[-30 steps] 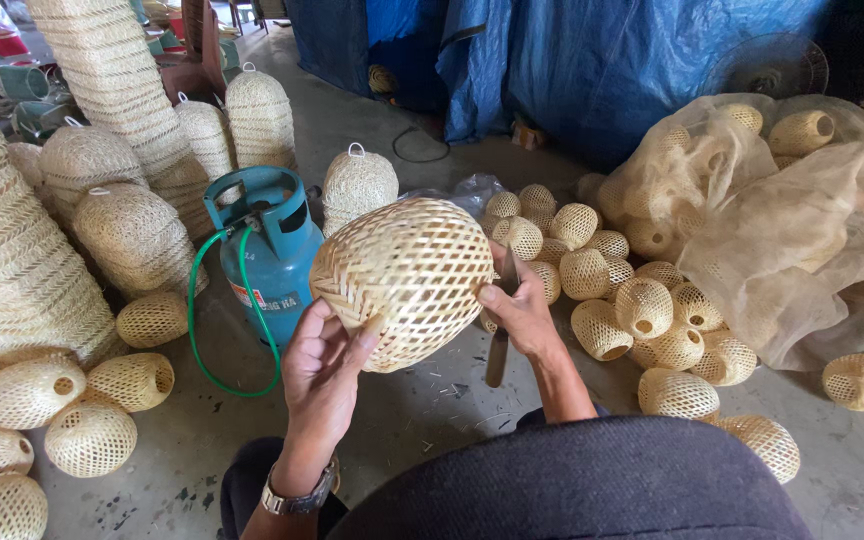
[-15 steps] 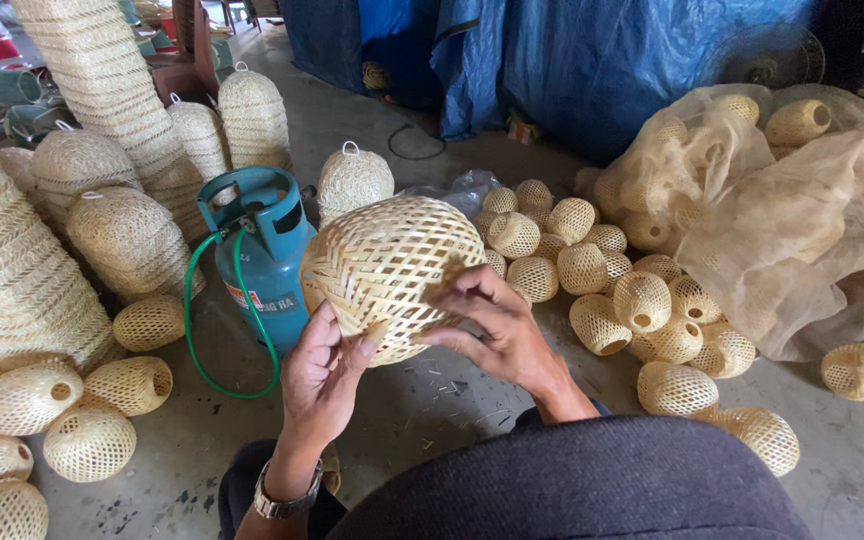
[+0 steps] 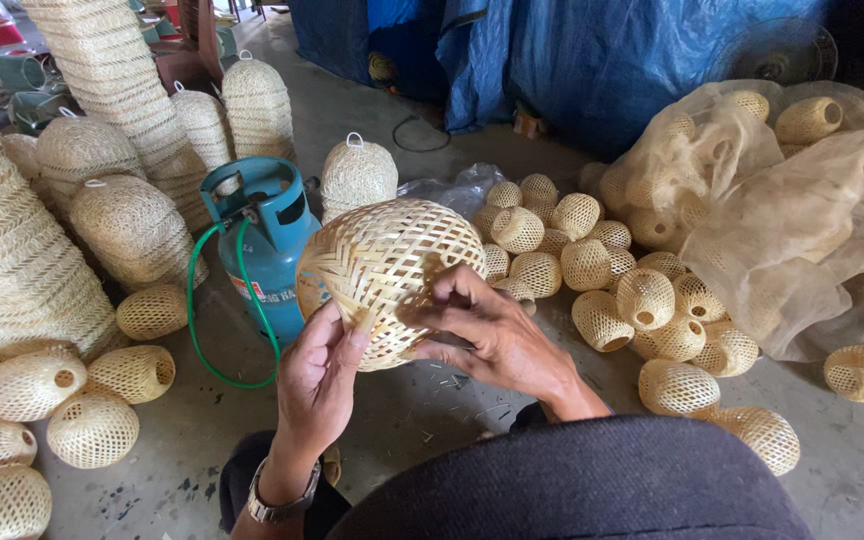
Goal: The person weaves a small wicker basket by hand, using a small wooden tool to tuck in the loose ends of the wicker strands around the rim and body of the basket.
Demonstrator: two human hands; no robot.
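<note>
A round woven bamboo ball [image 3: 382, 262] is held up in front of me over the concrete floor. My left hand [image 3: 318, 376], with a watch on its wrist, grips the ball's lower left edge from below. My right hand [image 3: 487, 334] rests on the ball's lower right side, its fingers curled over the weave. A dark blade-like tool shows faintly under the right palm; I cannot tell if the hand holds it.
A blue gas cylinder [image 3: 265, 243] with a green hose stands just behind the ball. Small woven balls [image 3: 592, 265] are heaped at the right beside a sheer mesh sack [image 3: 792, 230] with more. Stacked woven shades [image 3: 102, 80] and loose ones fill the left. Blue tarpaulin [image 3: 592, 60] hangs behind.
My right hand has come round from the ball's far right side onto its lower front. The ball has turned and dropped a little, and the view has drawn closer.
</note>
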